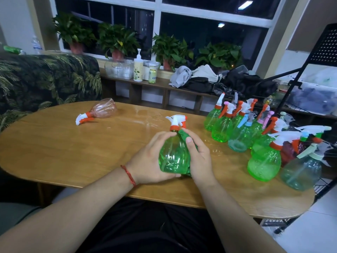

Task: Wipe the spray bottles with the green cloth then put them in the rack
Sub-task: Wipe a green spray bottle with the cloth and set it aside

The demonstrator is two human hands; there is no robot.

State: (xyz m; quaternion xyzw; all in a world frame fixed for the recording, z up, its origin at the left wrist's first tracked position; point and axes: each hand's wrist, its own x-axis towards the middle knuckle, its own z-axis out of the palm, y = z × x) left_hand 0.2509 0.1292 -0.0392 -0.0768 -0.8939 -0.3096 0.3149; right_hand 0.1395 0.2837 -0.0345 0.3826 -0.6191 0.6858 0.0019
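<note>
Head view. I am watching the green bottle (173, 156) standing upright between the two hands at the near middle of the counter (73, 152). Its long axis is running from the round base nearest me up to the white-and-orange sprayer, whose nozzle is pointing left. I cannot tell whether the base is touching the wood.

The left hand (147, 161) is curling round the bottle's left flank and gripping it. The right hand (198, 157) is holding the green cloth (183, 134) against the right flank and neck, with the thumb lying along the shoulder. Most of the cloth is hidden under that hand.

The rack (324, 52) is standing off the counter's right end, beyond a cluster of bottles (262, 143), so the right hand is the nearer one. I am judging that the bottle will travel rightward, over or round that cluster, staying upright. A pink bottle (104, 110) is lying on its side far left, nearer the left hand.
</note>
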